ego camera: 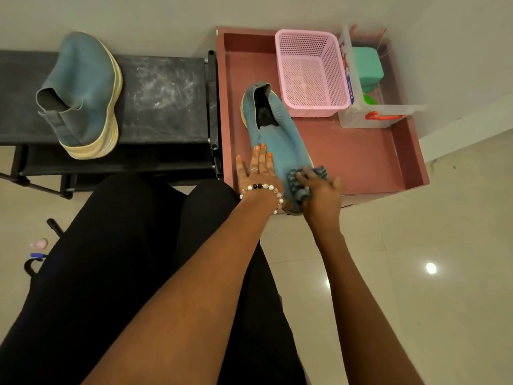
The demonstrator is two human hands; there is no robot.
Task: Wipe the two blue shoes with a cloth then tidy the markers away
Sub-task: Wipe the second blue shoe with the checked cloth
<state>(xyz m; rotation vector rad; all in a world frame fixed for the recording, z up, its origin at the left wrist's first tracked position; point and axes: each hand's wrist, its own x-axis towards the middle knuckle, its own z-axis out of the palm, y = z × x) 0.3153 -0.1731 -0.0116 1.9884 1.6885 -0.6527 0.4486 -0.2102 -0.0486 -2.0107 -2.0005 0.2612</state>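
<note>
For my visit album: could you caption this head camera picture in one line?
Left hand steadies a blue shoe in a pink tray while right hand wipes its toe with a cloth.

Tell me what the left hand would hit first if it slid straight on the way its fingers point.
The left hand lies flat on the blue shoe, fingers pointing up its length toward the heel opening. Sliding on, it would probably meet that opening's rim first; the pink basket sits off to the right.

Left hand (259, 173) wears beaded bracelet (262, 190), ring (254, 169), orange nails; black trousers (125, 245).
</note>
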